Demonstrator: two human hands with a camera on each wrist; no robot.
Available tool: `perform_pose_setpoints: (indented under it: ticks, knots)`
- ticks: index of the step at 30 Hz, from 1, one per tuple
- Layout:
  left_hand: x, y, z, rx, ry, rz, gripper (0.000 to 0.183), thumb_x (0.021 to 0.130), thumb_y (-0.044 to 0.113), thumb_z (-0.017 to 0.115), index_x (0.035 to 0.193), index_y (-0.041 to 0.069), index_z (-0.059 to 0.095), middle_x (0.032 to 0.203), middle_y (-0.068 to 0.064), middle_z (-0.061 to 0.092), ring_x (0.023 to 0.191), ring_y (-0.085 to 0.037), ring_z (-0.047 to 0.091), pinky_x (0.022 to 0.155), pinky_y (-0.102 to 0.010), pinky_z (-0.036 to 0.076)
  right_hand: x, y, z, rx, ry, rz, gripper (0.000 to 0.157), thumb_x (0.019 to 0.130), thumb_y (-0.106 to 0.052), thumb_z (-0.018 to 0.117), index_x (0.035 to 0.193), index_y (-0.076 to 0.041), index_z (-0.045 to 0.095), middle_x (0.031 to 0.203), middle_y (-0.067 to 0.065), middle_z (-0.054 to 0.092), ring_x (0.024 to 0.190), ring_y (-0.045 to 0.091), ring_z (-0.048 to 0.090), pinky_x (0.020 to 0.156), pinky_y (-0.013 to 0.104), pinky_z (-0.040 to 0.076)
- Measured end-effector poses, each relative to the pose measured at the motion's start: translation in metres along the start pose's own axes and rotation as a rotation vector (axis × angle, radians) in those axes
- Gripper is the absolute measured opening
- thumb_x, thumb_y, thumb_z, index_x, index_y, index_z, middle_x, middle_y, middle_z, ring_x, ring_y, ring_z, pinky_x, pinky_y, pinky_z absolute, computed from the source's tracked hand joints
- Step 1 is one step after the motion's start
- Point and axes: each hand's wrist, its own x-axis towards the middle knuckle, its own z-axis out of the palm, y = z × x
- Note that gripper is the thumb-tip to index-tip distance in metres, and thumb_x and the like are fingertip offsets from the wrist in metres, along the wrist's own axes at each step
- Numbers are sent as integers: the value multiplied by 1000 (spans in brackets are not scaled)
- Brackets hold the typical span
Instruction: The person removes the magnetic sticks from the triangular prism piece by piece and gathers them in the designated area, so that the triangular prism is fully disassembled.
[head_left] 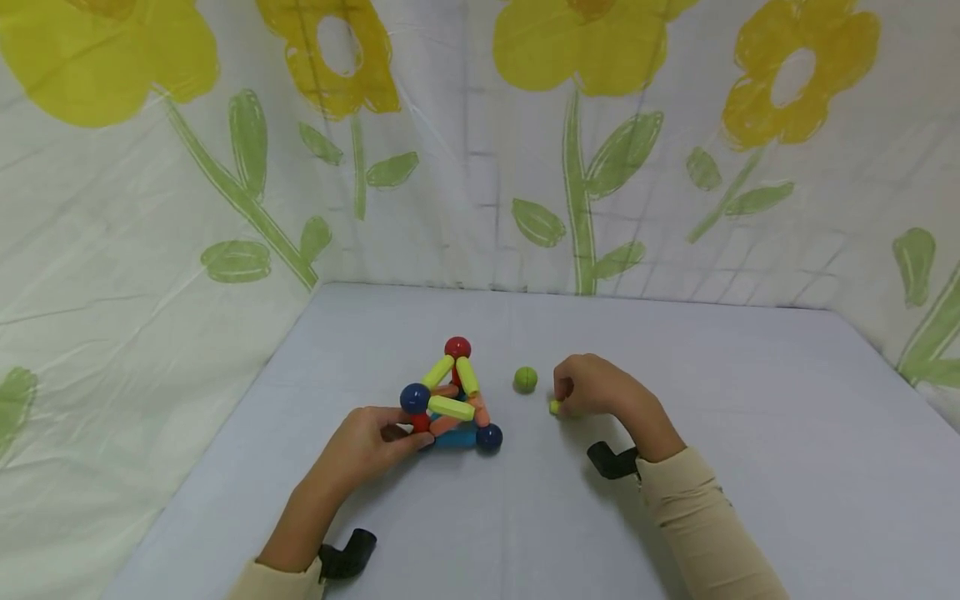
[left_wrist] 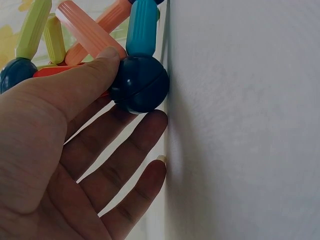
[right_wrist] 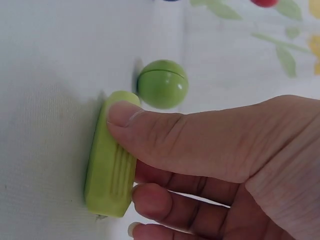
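On the table stands a structure of magnetic rods and balls (head_left: 452, 408), with yellow-green, orange, red and blue rods joined by dark blue balls and a red ball (head_left: 457, 348) on top. My left hand (head_left: 367, 440) grips its near left side, where a red rod (head_left: 421, 422) stands between thumb and fingers. The left wrist view shows that thumb beside a dark blue ball (left_wrist: 140, 84) at the base. My right hand (head_left: 602, 388) pinches a yellow-green magnetic rod (right_wrist: 110, 165) lying on the table. Its thumb presses near one end. A green ball (head_left: 526, 380) sits just beyond, apart from the structure.
The pale table (head_left: 675, 367) reaches back to a white cloth (head_left: 465, 208) printed with yellow flowers, which also hangs at both sides. A black camera mount (head_left: 348, 554) is strapped at the left wrist, another black mount (head_left: 611, 460) at the right.
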Motion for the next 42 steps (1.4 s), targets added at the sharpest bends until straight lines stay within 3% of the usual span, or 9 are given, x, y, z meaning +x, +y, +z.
perform_pose_setpoints:
  ticks: [10, 14, 17, 20, 24, 27, 34, 42]
  knots:
    - [0, 1, 0, -6, -4, -10, 22, 86, 24, 82, 100, 8, 78, 91, 0, 75, 78, -11, 70, 73, -32, 57, 0, 2, -2, 13, -12, -40, 16, 80, -4, 81, 77, -11, 67, 76, -2, 60, 69, 15, 54, 62, 31, 47]
    - [-1, 1, -1, -1, -2, -17, 22, 86, 25, 82, 100, 8, 78, 91, 0, 74, 78, -11, 69, 73, -32, 57, 1, 0, -2, 0, 1, -73, 12, 86, -8, 78, 78, -12, 69, 76, -4, 61, 69, 13, 53, 63, 31, 47]
    - [-1, 1, 0, 6, 0, -18, 22, 86, 25, 82, 99, 8, 78, 90, 0, 74, 78, -11, 69, 72, -32, 57, 4, -10, 1, 39, 78, -133, 10, 92, -11, 71, 82, -9, 71, 77, -4, 63, 69, 13, 53, 64, 31, 47]
    - [-1, 1, 0, 14, 1, -22, 22, 86, 25, 82, 99, 8, 78, 89, 1, 74, 77, -11, 69, 72, -32, 57, 6, -29, 9, 150, 194, -171, 13, 98, -17, 66, 93, -7, 73, 82, -3, 66, 73, 14, 56, 67, 32, 49]
    - [0, 2, 0, 24, 0, -25, 23, 86, 26, 82, 99, 8, 78, 90, 1, 74, 77, -11, 69, 72, -32, 57, 7, -60, 24, 321, 289, -213, 27, 100, -30, 63, 116, -8, 68, 96, -1, 71, 85, 15, 63, 74, 32, 54]
    - [0, 2, 0, 26, -1, -14, 22, 86, 25, 81, 99, 8, 78, 90, 1, 74, 77, -11, 69, 73, -33, 57, 6, -74, 35, 383, 331, -252, 38, 98, -33, 66, 127, -8, 61, 102, 1, 72, 87, 13, 66, 75, 31, 56]
    - [1, 0, 0, 16, -2, 8, 22, 87, 25, 81, 100, 8, 78, 91, 1, 74, 77, -11, 69, 72, -32, 57, 4, -85, 42, 418, 411, -299, 30, 95, -15, 70, 123, -5, 65, 100, 1, 73, 82, 11, 67, 76, 29, 56]
    - [0, 0, 1, 20, 5, 25, 22, 86, 24, 81, 99, 7, 78, 91, -1, 75, 76, -10, 70, 71, -31, 58, 0, -84, 31, 278, 469, -343, 28, 92, 3, 69, 119, -3, 71, 111, 6, 71, 88, 16, 68, 79, 27, 56]
